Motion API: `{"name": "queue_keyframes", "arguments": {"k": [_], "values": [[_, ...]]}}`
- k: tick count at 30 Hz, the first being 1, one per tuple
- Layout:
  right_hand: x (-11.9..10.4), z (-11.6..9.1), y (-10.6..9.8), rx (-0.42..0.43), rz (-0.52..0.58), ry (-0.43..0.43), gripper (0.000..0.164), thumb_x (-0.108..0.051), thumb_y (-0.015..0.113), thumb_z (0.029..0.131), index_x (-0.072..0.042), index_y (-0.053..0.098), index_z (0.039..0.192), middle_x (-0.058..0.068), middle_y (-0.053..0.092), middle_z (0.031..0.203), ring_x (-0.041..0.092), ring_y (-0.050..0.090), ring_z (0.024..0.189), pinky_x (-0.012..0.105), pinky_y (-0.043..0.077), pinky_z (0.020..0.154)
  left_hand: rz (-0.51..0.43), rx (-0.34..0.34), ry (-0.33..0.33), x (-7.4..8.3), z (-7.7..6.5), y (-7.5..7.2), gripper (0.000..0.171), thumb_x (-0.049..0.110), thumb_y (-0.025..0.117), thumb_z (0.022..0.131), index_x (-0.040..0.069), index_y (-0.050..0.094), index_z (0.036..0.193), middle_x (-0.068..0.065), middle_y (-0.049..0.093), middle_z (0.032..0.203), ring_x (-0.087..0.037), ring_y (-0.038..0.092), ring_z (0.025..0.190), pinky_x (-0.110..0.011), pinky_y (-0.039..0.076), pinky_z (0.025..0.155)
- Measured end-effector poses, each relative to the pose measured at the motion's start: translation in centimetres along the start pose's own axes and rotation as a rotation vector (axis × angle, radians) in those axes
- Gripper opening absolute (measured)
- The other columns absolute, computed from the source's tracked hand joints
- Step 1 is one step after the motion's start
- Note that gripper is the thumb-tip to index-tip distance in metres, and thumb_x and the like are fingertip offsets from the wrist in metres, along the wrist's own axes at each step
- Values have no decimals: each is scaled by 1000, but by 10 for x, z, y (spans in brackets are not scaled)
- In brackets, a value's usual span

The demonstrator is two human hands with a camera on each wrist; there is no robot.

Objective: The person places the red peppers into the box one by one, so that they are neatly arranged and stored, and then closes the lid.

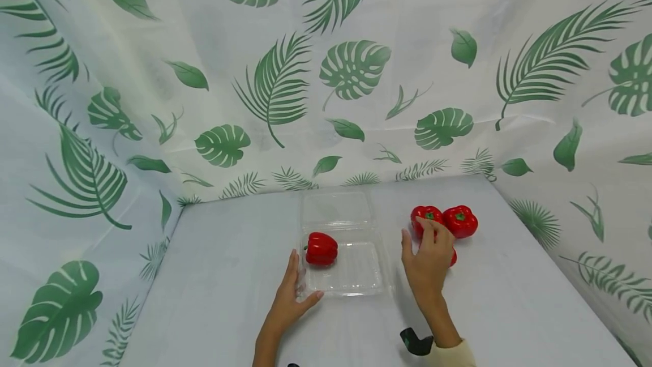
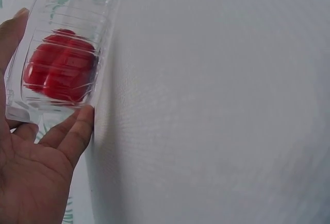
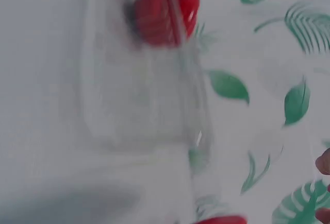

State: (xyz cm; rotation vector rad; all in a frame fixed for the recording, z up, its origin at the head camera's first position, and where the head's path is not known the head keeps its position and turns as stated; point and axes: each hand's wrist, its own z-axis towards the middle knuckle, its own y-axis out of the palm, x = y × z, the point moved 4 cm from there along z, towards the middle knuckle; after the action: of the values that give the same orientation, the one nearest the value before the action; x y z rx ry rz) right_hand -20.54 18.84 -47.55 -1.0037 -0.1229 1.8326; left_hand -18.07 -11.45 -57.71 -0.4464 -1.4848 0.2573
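A clear plastic clamshell container lies on the table with its lid laid back; one red bell pepper is on its side in the left part. My left hand spreads around the near left corner, thumb along the front edge, fingers straight along the side. In the left wrist view the pepper shows through the clear wall. My right hand is over the bell peppers at the right, thumb apart from the bent fingers. Its fingertips overlap the back left pepper; another pepper is mostly hidden beneath the hand.
A third pepper sits at the back right of that group. A black strap piece is by the right wrist. Leaf-printed sheeting stands behind and at both sides of the white table.
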Motion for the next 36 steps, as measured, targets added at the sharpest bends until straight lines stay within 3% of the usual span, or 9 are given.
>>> {"name": "queue_keyframes", "arguments": {"k": [3, 8, 17, 25, 36], "values": [[25, -1, -8, 7, -49, 89, 60, -13, 80, 77, 0, 54, 130, 24, 47, 134, 40, 41, 129, 66, 44, 95, 12, 11, 6, 0, 0, -1, 106, 40, 77, 82, 20, 7, 159, -8, 11, 165, -38, 36, 142, -47, 49, 101], [57, -13, -11, -85, -58, 283, 72, -18, 77, 79, -4, 43, 140, 24, 35, 143, 39, 31, 136, 71, 36, 98, 12, 8, 9, 0, 0, -1, 106, 41, 77, 82, 20, 7, 159, -8, 11, 165, -39, 37, 141, -46, 49, 101], [80, -32, 2, -251, -22, 413, 89, -21, 79, 80, -6, 27, 150, 29, 33, 140, 49, 42, 127, 71, 45, 95, 9, 18, 20, 1, 1, -1, 105, 40, 77, 82, 22, 8, 159, -7, 11, 165, -38, 40, 140, -46, 50, 100], [86, -42, 5, -290, 12, 423, 94, -19, 77, 82, -14, 19, 156, 30, 34, 139, 50, 42, 129, 69, 43, 96, -12, 12, -19, 1, -1, 2, 105, 40, 77, 81, 22, 8, 159, -7, 13, 165, -38, 40, 140, -47, 50, 100], [84, -42, 1, -172, 25, 330, 91, -15, 80, 78, -12, 28, 152, 27, 42, 136, 42, 44, 127, 67, 47, 97, -6, 21, -28, 1, 0, 1, 105, 39, 77, 81, 22, 9, 159, -4, 12, 165, -38, 38, 142, -47, 50, 100]]}}
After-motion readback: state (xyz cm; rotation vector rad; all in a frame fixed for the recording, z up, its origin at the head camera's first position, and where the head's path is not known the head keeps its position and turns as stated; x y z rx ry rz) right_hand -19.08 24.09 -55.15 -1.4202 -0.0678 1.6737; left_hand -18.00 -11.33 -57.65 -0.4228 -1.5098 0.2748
